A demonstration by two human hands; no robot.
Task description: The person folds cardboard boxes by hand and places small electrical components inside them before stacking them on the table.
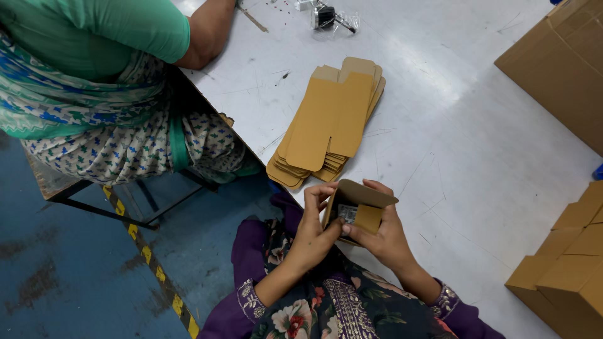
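Stretching across the upper right of the frame, white scuffed desk (pixel 477 144), blue floor with a yellow-and-black striped line (pixel 151 263) filling the lower left. Sitting at centre bottom, small brown carton (pixel 359 207), half erected, top flap standing open, held just above the desk edge. Pinching its left wall, left hand (pixel 314 229), fingers curled closed around the board; cupping the right side from beneath, right hand (pixel 386 235), thumb pressing a side flap, also closed on the carton. Showing inside the open mouth, something pale with a printed label (pixel 347 213); too small to tell what.

Judging by the look: thin card, very light, stiff along the creases yet easily dented, so gripping best at folded edges and corners rather than mid-panel; matte surface, not slippery.

Lying fanned just above the hands, stack of flat carton blanks (pixel 326 125). Standing at lower right, finished small boxes (pixel 565 263), closed, contents hidden; larger cardboard box (pixel 559 63) at upper right, likewise hidden. Resting at top centre, clear-wrapped small parts (pixel 330 19). Seated at upper left, another person, elbow (pixel 201 47) on the desk.
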